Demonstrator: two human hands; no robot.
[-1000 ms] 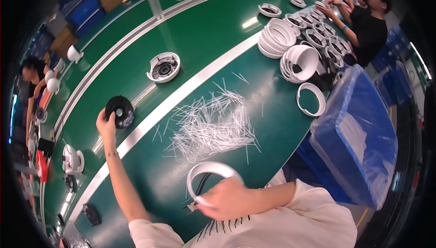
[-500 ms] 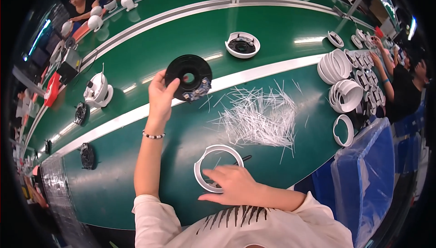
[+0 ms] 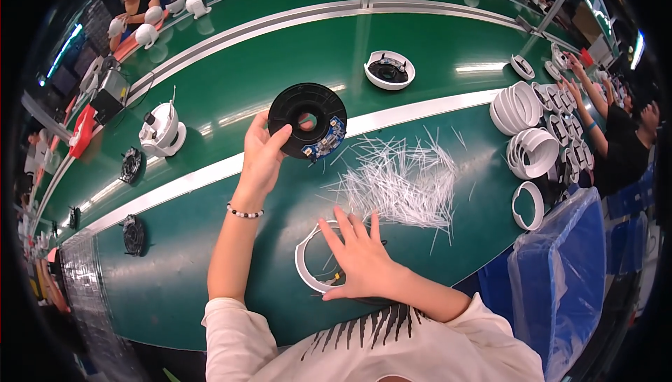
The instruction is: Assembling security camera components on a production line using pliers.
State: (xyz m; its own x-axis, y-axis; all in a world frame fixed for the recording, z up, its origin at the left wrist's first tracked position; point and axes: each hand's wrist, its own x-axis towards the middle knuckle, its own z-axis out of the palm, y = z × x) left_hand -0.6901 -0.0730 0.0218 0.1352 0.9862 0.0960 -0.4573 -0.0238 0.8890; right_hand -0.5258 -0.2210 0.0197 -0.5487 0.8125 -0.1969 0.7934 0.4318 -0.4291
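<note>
My left hand [image 3: 264, 149] grips a round black disc [image 3: 288, 105] by its left edge, thumb on its face, raised above the workbench. The disc has a central hole and a small blue circuit board [image 3: 325, 140] at its lower right. Lower down, my right hand [image 3: 364, 259] spreads its fingers over a white plastic ring [image 3: 302, 263] lying on the green bench, and covers the ring's right side. Something small and yellow [image 3: 337, 276] shows inside the ring. Whether my right fingers touch the ring, I cannot tell.
A pile of thin white strips [image 3: 402, 182] lies beyond my right hand. White rings [image 3: 518, 109] are stacked at the right, near a plastic-lined blue bin [image 3: 560, 263]. Beyond the metal strip sit a white ring with a black insert [image 3: 390, 70] and a white housing [image 3: 162, 130]. Other people work nearby.
My right hand has opened its fingers wide and shifted slightly away from me over the ring. The black disc, in my left hand, has turned a little, showing its circuit board more plainly.
</note>
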